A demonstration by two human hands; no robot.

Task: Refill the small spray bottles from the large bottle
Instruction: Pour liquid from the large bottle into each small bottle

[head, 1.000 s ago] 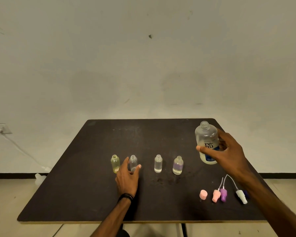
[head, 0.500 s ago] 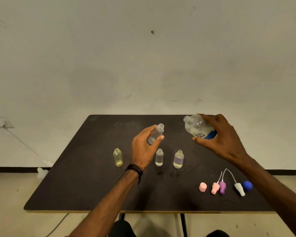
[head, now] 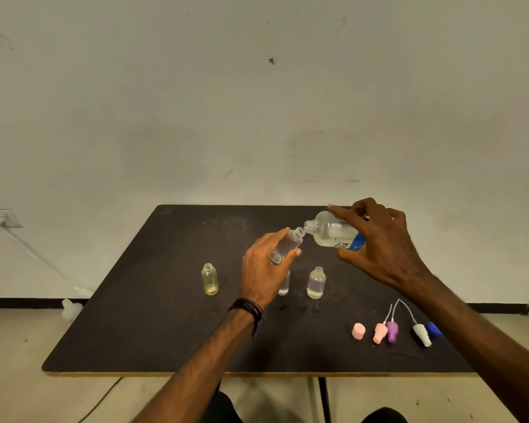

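My right hand (head: 379, 242) grips the large clear bottle (head: 330, 230) with the blue label, tipped on its side with its open neck pointing left. My left hand (head: 261, 270) holds a small clear spray bottle (head: 287, 244) tilted up to the right, its mouth touching the large bottle's neck above the table. Three small open bottles stand on the table: a yellowish one (head: 209, 279), a clear one (head: 284, 285) partly hidden behind my left hand, and a purple-tinted one (head: 316, 283).
The dark table (head: 135, 315) carries loose spray heads and caps at the front right: a pink cap (head: 358, 330), a pink head (head: 380, 332), a purple head (head: 392, 331), a white head (head: 422, 334) and a blue cap (head: 434, 328). A cable and a white object lie on the floor left.
My left hand lifted the small clear bottle off the table and raised it. My right hand tipped the large bottle over leftward until the two necks met.
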